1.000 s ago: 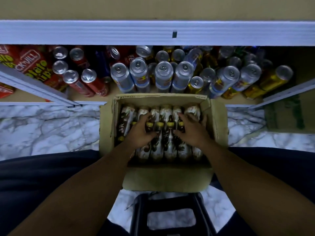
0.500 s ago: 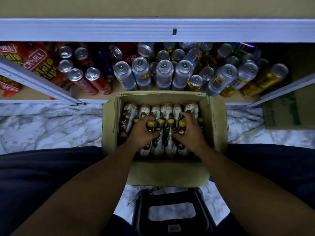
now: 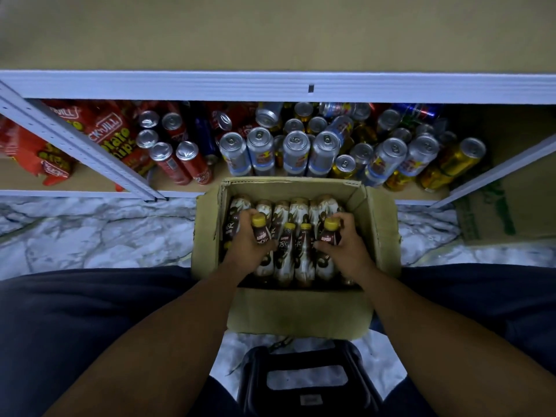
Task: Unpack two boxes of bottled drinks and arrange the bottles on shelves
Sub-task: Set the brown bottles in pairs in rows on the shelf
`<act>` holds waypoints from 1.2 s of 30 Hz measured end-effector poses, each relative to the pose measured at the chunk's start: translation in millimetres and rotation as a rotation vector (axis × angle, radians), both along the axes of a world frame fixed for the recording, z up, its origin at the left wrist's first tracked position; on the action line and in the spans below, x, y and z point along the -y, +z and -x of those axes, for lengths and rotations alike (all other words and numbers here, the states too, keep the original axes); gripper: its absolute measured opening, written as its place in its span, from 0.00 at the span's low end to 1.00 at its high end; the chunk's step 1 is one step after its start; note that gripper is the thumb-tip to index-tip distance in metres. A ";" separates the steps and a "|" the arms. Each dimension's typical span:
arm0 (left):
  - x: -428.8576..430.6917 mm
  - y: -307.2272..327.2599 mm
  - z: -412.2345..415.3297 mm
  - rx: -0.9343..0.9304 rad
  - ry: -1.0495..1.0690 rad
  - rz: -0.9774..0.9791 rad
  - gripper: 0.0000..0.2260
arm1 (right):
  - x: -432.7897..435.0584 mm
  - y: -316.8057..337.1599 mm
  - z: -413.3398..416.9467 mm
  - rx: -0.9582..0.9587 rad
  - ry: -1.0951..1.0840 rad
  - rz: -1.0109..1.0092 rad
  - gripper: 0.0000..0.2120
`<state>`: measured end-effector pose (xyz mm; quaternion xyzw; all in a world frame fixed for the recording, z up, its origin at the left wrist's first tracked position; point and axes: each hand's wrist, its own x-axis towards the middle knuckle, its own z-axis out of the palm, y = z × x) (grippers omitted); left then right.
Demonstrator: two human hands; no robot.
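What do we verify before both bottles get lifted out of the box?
1. Left hand grips a yellow-capped Kopiko bottle: ok.
2. Right hand grips a second Kopiko bottle: ok.
3. Both caps on: ok.
4. Bottles clear of the cardboard box: not ok, both inside it.
5. Room on the shelf straight ahead: not ok, drink cans crowd it.
6. Grip firmness: cannot tell.

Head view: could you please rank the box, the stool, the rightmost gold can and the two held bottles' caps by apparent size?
1. Box
2. Stool, though it is nearer the camera and cut off by the frame
3. Gold can
4. Left cap and right cap look alike, so unranked
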<state>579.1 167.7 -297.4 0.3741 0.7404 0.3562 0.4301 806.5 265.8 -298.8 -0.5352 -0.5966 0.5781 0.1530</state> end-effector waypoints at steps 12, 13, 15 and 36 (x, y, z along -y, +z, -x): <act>-34.5 186.1 22.7 -0.098 -0.067 -0.472 0.29 | -28.3 162.0 23.2 -0.307 0.057 -0.380 0.27; -35.9 203.8 25.4 -0.114 -0.070 -0.506 0.29 | -31.1 181.0 24.8 -0.339 0.064 -0.408 0.27; -39.5 237.4 30.2 -0.142 -0.056 -0.566 0.30 | -38.8 217.2 29.4 -0.386 0.069 -0.488 0.27; -169.7 316.0 72.4 -0.181 0.027 -0.794 0.32 | -170.4 311.5 97.1 -0.475 -0.026 -0.817 0.32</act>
